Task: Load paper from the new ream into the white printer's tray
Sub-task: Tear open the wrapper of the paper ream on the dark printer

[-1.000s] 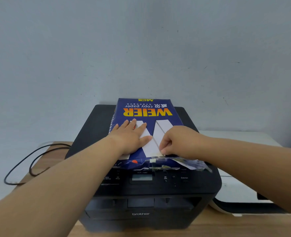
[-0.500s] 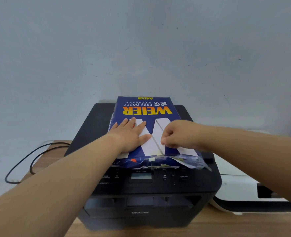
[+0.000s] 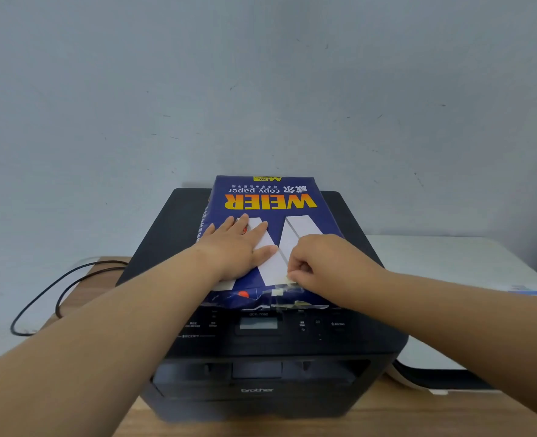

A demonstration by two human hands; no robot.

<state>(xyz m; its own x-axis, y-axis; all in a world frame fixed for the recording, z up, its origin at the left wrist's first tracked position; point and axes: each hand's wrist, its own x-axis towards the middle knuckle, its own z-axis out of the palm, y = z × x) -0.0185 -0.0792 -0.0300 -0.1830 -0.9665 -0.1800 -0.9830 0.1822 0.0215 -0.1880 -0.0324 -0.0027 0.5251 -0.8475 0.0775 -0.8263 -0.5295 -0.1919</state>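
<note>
A blue ream of copy paper (image 3: 270, 197) with yellow lettering lies flat on top of a black printer (image 3: 261, 373). My left hand (image 3: 238, 247) rests palm down on the ream's left half, fingers spread. My right hand (image 3: 321, 263) pinches the wrapper at the ream's torn near end, where a clear, crumpled flap (image 3: 289, 298) hangs loose. The white printer (image 3: 450, 263) sits to the right, partly hidden behind my right forearm; its tray cannot be made out.
Both printers stand on a wooden desk (image 3: 387, 417) against a pale grey wall. A black cable (image 3: 55, 298) loops on the desk at the left.
My right hand has slid back toward the ream's near edge and pinches the torn wrapper there. The left hand stays pressed flat on the ream.
</note>
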